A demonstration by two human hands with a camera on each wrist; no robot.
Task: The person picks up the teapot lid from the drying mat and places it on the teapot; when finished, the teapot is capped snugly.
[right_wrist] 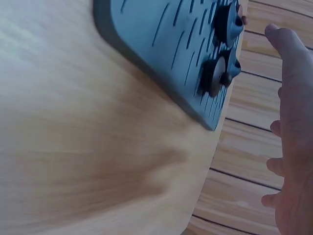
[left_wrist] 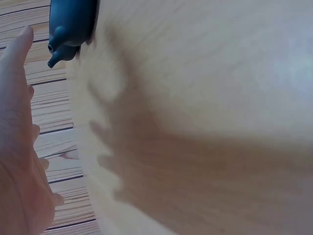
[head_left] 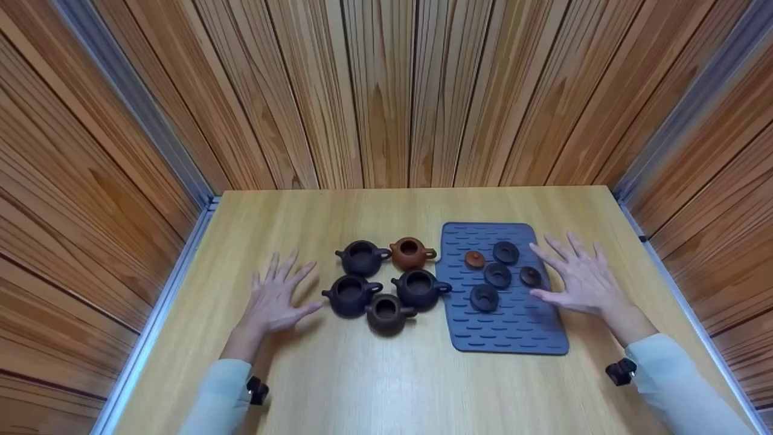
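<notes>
My left hand (head_left: 276, 302) is spread in the air and grasps nothing; my right hand (head_left: 580, 275) is also released, its fingers apart. I judge this step as a pause with both hands free. Nearest to my left hand, just beside its thumb, stands a dark pot (head_left: 349, 297). Farther to its right are a brown pot (head_left: 387, 319), two more dark pots (head_left: 362, 264) (head_left: 418, 295) and a red pot (head_left: 410, 260), all without lids. Nearest to my right hand is a brown lid (head_left: 531, 277) on the mat (head_left: 507, 337); farther to its left lie three dark lids (head_left: 497, 281) and a red lid (head_left: 474, 260).

Any next grasp, I think, calls for lowering one hand and closing the fingers gently, because the pots stand close together.

Only the head view shows all five pots. The left wrist view shows better my hand's shadow (left_wrist: 146, 132) on the table (left_wrist: 220, 73); the right one shows the brown lid's knob (right_wrist: 225, 79) from the side.
</notes>
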